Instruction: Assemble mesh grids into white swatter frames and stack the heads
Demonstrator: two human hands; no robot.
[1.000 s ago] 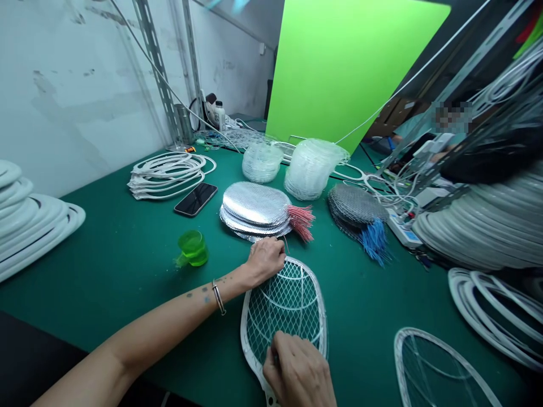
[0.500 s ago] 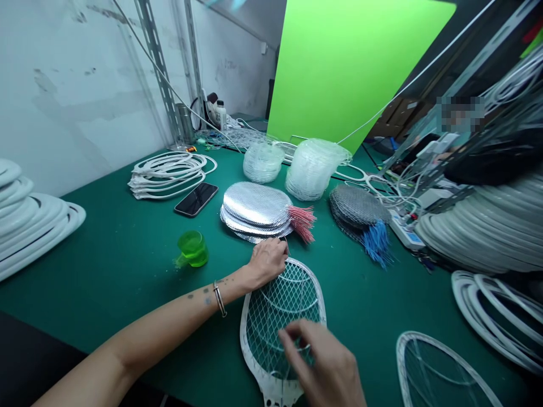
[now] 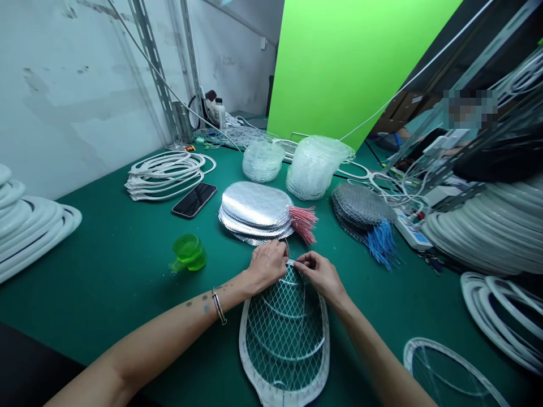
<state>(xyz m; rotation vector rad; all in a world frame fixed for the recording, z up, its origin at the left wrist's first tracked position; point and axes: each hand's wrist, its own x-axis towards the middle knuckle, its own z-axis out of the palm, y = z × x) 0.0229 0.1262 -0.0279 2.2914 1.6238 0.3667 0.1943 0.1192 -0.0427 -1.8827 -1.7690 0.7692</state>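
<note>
A white electric fly swatter frame (image 3: 326,362) with metal mesh stretched inside lies in front of me, its wide rounded end away from me. My left hand (image 3: 268,260), with a silver bangle at the wrist, is closed at the far rim, fingers curled down over it. My right hand (image 3: 321,274) pinches the same rim just right of the left fingers. A thin wire (image 3: 287,246) sticks up between the hands; which fingers touch it, I cannot tell. Just beyond lies a stack of silver mesh sheets (image 3: 257,204) with red wire ends (image 3: 303,221).
A green cup (image 3: 189,252) and a phone (image 3: 194,200) are to the left, near white frames (image 3: 167,172). Dark mesh sheets (image 3: 360,206) with blue wires lie right, before a power strip (image 3: 413,232). Clear plastic rings (image 3: 316,169) stand behind. Another swatter frame (image 3: 445,350) lies lower right.
My right hand has moved away from me, from over the near part of the mesh to the far rim, beside my left hand. The left hand has stayed in place.
</note>
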